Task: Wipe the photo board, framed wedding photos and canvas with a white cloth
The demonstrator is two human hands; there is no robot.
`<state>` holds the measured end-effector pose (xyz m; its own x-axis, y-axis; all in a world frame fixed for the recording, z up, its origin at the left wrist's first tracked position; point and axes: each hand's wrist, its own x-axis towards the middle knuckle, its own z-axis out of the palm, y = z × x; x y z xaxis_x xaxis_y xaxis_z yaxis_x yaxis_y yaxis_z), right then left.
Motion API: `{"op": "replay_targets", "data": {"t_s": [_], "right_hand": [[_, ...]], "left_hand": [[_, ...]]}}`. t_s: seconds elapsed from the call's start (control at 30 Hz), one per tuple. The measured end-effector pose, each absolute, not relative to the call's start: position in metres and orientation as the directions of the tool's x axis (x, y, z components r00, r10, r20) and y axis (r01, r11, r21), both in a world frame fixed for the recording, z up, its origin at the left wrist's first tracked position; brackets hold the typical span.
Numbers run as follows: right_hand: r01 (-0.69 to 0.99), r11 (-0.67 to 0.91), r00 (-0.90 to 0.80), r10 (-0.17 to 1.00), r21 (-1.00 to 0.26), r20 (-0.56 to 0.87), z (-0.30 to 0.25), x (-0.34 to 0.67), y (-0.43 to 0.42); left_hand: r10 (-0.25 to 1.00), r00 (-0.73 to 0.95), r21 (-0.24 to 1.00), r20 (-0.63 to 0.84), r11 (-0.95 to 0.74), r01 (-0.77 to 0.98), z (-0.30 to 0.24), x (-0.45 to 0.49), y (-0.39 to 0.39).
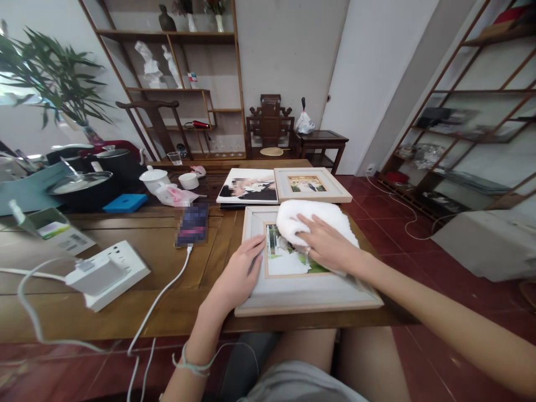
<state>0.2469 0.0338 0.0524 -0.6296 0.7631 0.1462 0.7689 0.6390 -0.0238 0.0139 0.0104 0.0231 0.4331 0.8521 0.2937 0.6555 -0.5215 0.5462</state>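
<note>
A picture frame (pixel 251 287) with a pale wooden edge and a light mat lies flat at the table's front edge, a photo with green and white areas inside it. On the frame's left side rests my left hand (pixel 242 272), fingers stretched out over the mat and holding nothing. My right hand (pixel 324 237) presses a bunched white cloth (pixel 318 212) onto the frame's upper right, its fingers bent over the fabric. The cloth and hand hide part of the photo and the frame's far right corner.
Behind lie a second framed photo (pixel 339 192) and a photo album (pixel 228 192). Left of the frame are a phone (pixel 192 224) on a charging cable, a white power strip (pixel 111 273), an opened small box (pixel 62 234), a blue block (pixel 125 203) and a black pan (pixel 84 190).
</note>
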Motion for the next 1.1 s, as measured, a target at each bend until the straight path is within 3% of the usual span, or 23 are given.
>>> {"op": "replay_targets", "data": {"t_s": [0.1, 0.2, 0.43, 0.63, 0.73, 0.97, 1.1], "right_hand": [[0.779, 0.625, -0.621, 0.759, 0.047, 0.197, 0.051, 0.249, 0.056], [0.772, 0.635, -0.629, 0.759, 0.018, 0.167, 0.051, 0.244, 0.054], [0.67, 0.712, -0.732, 0.681, -0.209, -0.027, 0.076, 0.234, -0.021], [0.611, 0.673, -0.762, 0.643, -0.416, -0.078, 0.096, 0.229, -0.076], [0.646, 0.671, -0.729, 0.683, -0.364, -0.034, 0.083, 0.224, -0.069], [0.834, 0.55, -0.546, 0.835, -0.052, 0.065, 0.058, 0.218, 0.021], [0.828, 0.561, -0.559, 0.826, -0.012, 0.077, 0.062, 0.208, 0.053]], "left_hand": [[0.852, 0.43, 0.554, 0.298, -0.521, 0.649, 0.023, 0.014, 0.01], [0.851, 0.427, 0.556, 0.305, -0.523, 0.646, 0.022, 0.014, 0.011], [0.857, 0.409, 0.557, 0.314, -0.515, 0.651, 0.02, 0.014, 0.011], [0.849, 0.424, 0.539, 0.315, -0.528, 0.657, 0.019, 0.014, 0.011], [0.85, 0.425, 0.536, 0.312, -0.526, 0.66, 0.019, 0.014, 0.011], [0.845, 0.427, 0.551, 0.321, -0.534, 0.641, 0.02, 0.014, 0.011], [0.852, 0.411, 0.573, 0.324, -0.522, 0.631, 0.023, 0.014, 0.01]]}}
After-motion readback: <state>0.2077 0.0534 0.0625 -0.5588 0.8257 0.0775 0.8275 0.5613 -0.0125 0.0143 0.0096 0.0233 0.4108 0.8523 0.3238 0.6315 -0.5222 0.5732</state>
